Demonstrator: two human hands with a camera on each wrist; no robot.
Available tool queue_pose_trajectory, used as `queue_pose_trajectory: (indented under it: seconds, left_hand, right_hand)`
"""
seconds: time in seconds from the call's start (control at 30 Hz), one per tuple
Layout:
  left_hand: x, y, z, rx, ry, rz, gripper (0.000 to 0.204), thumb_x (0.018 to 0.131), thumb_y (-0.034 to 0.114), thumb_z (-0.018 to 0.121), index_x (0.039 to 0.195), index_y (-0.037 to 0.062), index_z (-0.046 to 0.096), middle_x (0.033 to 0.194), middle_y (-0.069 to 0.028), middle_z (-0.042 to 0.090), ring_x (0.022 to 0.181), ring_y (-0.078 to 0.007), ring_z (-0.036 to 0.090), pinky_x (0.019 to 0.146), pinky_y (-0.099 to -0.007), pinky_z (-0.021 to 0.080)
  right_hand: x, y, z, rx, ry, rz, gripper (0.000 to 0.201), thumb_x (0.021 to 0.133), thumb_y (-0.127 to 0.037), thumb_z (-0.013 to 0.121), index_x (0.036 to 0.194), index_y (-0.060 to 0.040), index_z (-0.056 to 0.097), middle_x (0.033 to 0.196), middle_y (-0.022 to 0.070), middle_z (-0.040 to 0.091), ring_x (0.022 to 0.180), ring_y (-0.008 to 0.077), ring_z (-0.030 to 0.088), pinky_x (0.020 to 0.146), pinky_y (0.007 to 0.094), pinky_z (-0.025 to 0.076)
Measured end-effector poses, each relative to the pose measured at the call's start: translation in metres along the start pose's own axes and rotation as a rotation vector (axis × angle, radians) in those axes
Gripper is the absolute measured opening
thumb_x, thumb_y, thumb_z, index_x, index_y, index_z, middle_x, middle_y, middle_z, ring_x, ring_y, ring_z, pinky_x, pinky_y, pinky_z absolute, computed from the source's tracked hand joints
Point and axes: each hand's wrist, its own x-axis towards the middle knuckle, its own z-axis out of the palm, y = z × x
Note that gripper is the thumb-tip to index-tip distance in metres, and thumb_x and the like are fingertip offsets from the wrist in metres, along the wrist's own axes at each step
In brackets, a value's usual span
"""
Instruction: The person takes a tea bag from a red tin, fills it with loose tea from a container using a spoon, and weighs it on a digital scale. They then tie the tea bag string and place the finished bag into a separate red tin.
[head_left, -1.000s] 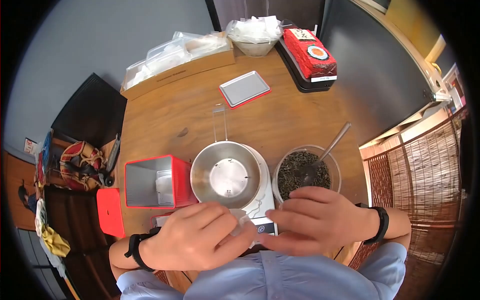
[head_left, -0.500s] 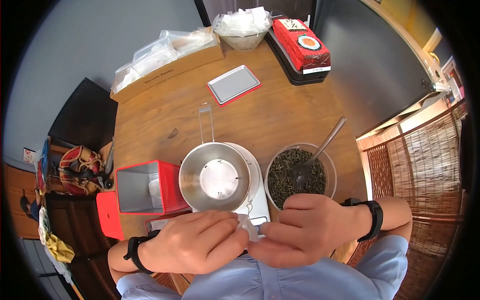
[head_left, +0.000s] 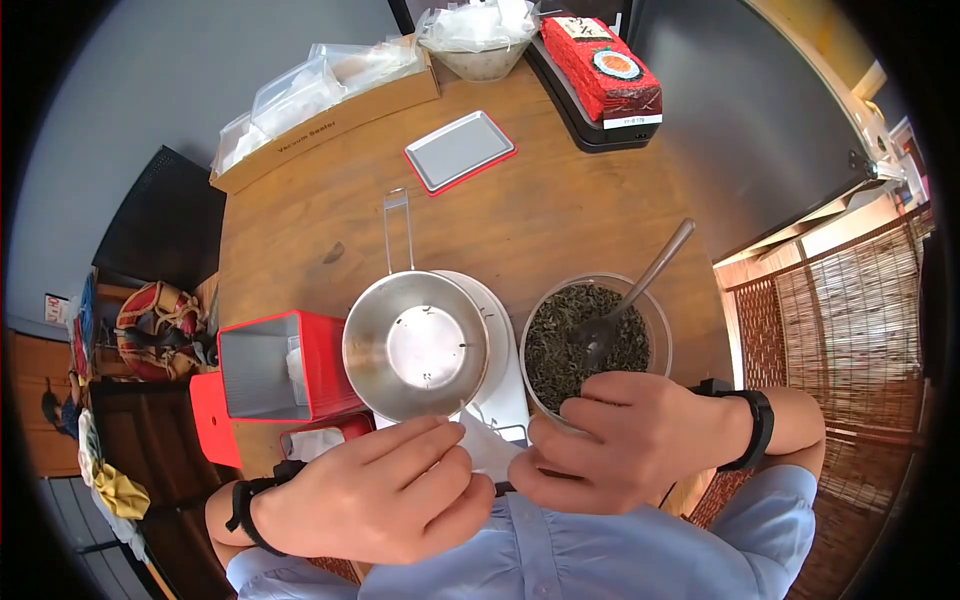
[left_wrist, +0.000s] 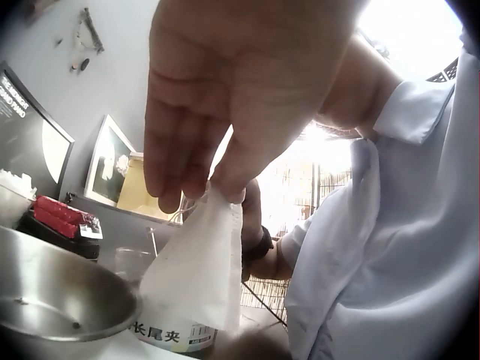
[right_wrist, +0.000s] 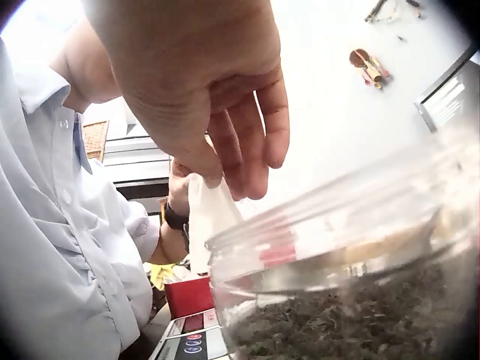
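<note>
A white tea bag (head_left: pixel 487 450) is spread between the two hands, in front of the scale. My left hand (head_left: pixel 375 490) pinches its upper edge on one side, as the left wrist view shows the bag (left_wrist: pixel 196 262) hanging below thumb and fingers. On the other side, the thumb and fingertips of my right hand (head_left: pixel 630 440) pinch it. Just beyond stands a steel cup (head_left: pixel 365 350) with a wire handle and a few dark bits inside, on a white scale (head_left: pixel 505 345). Near the right hand, a clear tub (head_left: pixel 668 335) holds dry tea leaves (head_left: pixel 550 345) and a spoon (head_left: pixel 660 265).
To the left, a red tin (head_left: pixel 328 370) lies on its side beside a red lid (head_left: pixel 212 425) and a small red tray (head_left: pixel 290 445). Farther back are a grey tray (head_left: pixel 460 150), a cardboard box (head_left: pixel 325 137), a bowl (head_left: pixel 480 62) of white bags and a red packet (head_left: pixel 605 85).
The bag, earlier bunched at the fingertips, now spreads out more between the hands. The left hand has moved slightly left and down, away from the right. The head view has shifted a little.
</note>
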Motion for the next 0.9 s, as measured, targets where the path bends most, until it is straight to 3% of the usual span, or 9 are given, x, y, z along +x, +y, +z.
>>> queue_pose_trajectory:
  seconds: [0.07,0.17,0.23,0.27,0.33,0.57,0.67,0.73,0.9]
  left_hand:
    - [0.002,0.003,-0.001,-0.003,0.027,-0.016,0.024,0.071,0.017,0.078,0.08,0.0038,0.06,0.087,-0.0104,0.063,0.085,-0.0295,0.068,0.07,-0.0352,0.058]
    - [0.007,0.006,-0.001,-0.174,0.134,-0.191,0.035,0.067,0.021,0.075,0.094,0.0034,0.062,0.102,-0.0146,0.06,0.099,-0.0308,0.063,0.086,-0.0394,0.054]
    - [0.01,0.006,-0.002,-0.375,-0.018,-0.421,0.055,0.07,0.024,0.076,0.114,-0.0017,0.054,0.123,-0.0196,0.052,0.117,-0.0364,0.054,0.099,-0.048,0.044]
    - [0.011,0.006,0.001,-0.374,-0.017,-0.422,0.055,0.07,0.024,0.076,0.114,-0.0017,0.054,0.123,-0.0196,0.052,0.117,-0.0364,0.054,0.099,-0.048,0.044]
    - [0.008,0.004,0.014,-0.487,-0.185,-0.465,0.076,0.067,0.026,0.084,0.124,0.0028,0.04,0.136,-0.0189,0.045,0.132,-0.038,0.04,0.109,-0.0552,0.03]
    - [0.002,0.004,0.033,-0.627,-0.151,-0.47,0.064,0.071,0.013,0.078,0.121,0.0033,0.04,0.128,-0.0162,0.049,0.124,-0.037,0.046,0.112,-0.0549,0.026]
    - [0.001,0.004,0.032,-0.606,-0.111,-0.439,0.059,0.07,0.009,0.075,0.118,0.0019,0.043,0.124,-0.0173,0.05,0.116,-0.0363,0.051,0.107,-0.0507,0.035]
    - [0.0,0.003,0.028,-0.606,-0.143,-0.452,0.051,0.069,0.009,0.074,0.111,-0.0007,0.047,0.119,-0.0187,0.052,0.109,-0.0363,0.053,0.094,-0.046,0.043]
    - [-0.003,0.001,0.023,-0.527,-0.142,-0.418,0.045,0.07,0.011,0.073,0.105,-0.0026,0.049,0.111,-0.0194,0.052,0.101,-0.0372,0.053,0.084,-0.0438,0.045]
  right_hand:
    - [-0.002,0.001,0.002,0.023,0.063,-0.007,0.016,0.069,-0.018,0.064,0.082,-0.0098,0.06,0.072,-0.0004,0.056,0.049,0.0069,0.043,0.045,0.0214,0.03]
    - [-0.003,-0.001,-0.001,0.063,0.148,-0.031,0.015,0.068,-0.014,0.065,0.082,-0.0095,0.062,0.076,0.0019,0.06,0.049,0.0063,0.045,0.043,0.0202,0.029]
    - [-0.003,-0.001,-0.003,0.074,0.173,-0.051,0.016,0.067,-0.011,0.066,0.082,-0.0093,0.063,0.078,0.0035,0.063,0.051,0.0058,0.047,0.042,0.0192,0.027]
    - [-0.002,-0.001,-0.003,0.06,0.173,-0.067,0.016,0.067,-0.011,0.066,0.083,-0.0089,0.064,0.078,0.0033,0.062,0.051,0.0057,0.048,0.043,0.0191,0.027]
    - [-0.002,-0.001,-0.003,0.045,0.176,-0.084,0.017,0.067,-0.01,0.066,0.083,-0.0086,0.064,0.077,0.003,0.062,0.051,0.0056,0.048,0.043,0.0191,0.027]
    - [0.001,-0.001,-0.001,-0.004,0.209,-0.114,0.013,0.073,-0.016,0.062,0.081,-0.0054,0.06,0.07,0.004,0.059,0.047,0.0073,0.043,0.043,0.0212,0.03]
    - [0.002,-0.001,0.001,-0.009,0.216,-0.099,0.013,0.073,-0.016,0.062,0.081,-0.0055,0.06,0.065,0.0015,0.054,0.046,0.0068,0.041,0.042,0.0214,0.029]
    - [0.003,0.0,0.002,-0.018,0.216,-0.097,0.013,0.073,-0.016,0.062,0.081,-0.0057,0.06,0.063,-0.0003,0.051,0.046,0.0065,0.04,0.041,0.0215,0.028]
    - [0.008,0.005,0.002,0.076,0.185,-0.091,0.023,0.069,-0.016,0.064,0.09,-0.0069,0.063,0.057,-0.0044,0.04,0.045,0.0057,0.037,0.04,0.0213,0.026]
